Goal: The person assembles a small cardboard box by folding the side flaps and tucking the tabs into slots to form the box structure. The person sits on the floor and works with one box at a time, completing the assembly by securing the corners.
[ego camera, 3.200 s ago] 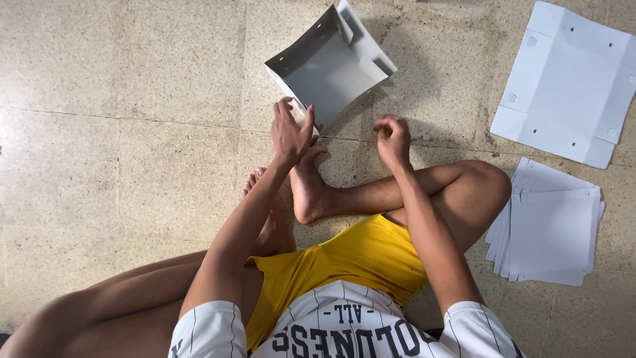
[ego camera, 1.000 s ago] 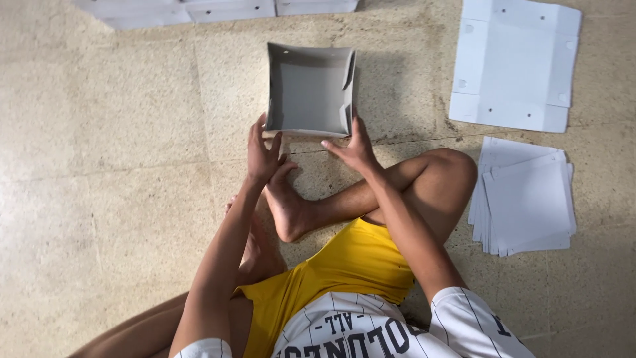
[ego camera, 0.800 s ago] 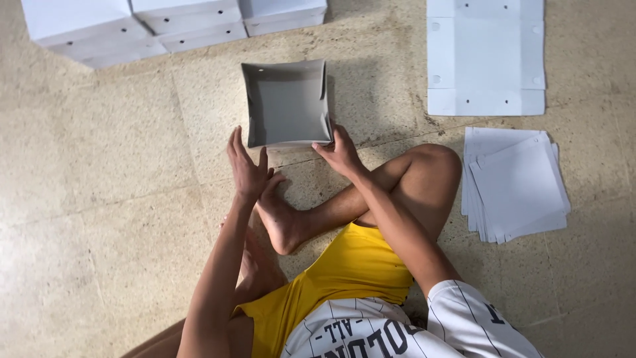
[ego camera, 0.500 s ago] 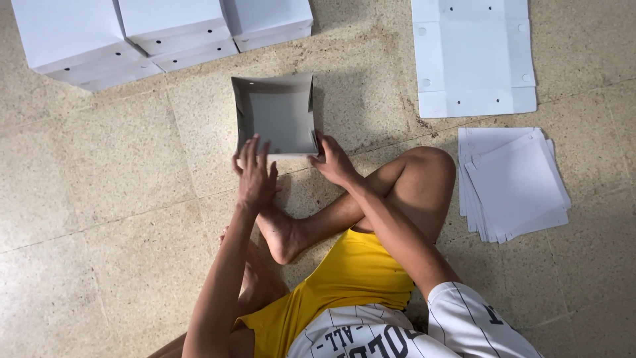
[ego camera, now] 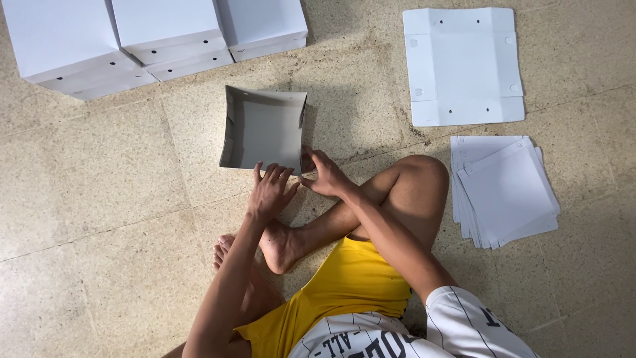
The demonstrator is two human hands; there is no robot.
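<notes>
We sit cross-legged on a speckled beige stone tile floor [ego camera: 99, 199]. The open grey folded-cardboard box tray [ego camera: 264, 129] sits on the floor directly ahead of both hands, near wall toward us, slightly longer fore-aft than across.

Left hand [ego camera: 269, 192]: fingers spread and loosely open, fingertips touching the tray's near wall, gripping nothing. Right hand [ego camera: 323, 174]: fingers curled at the tray's near right corner, probably pinching a corner flap, but we can't tell for sure from this angle. Both hands are about equally close to it.

Around it: 3 closed white cardboard boxes [ego camera: 152, 33] in a row well beyond the tray, 1 flat unfolded white cardboard blank [ego camera: 464, 66] far right, and a stack of white cardboard sheets [ego camera: 507, 189] beside our right knee.
</notes>
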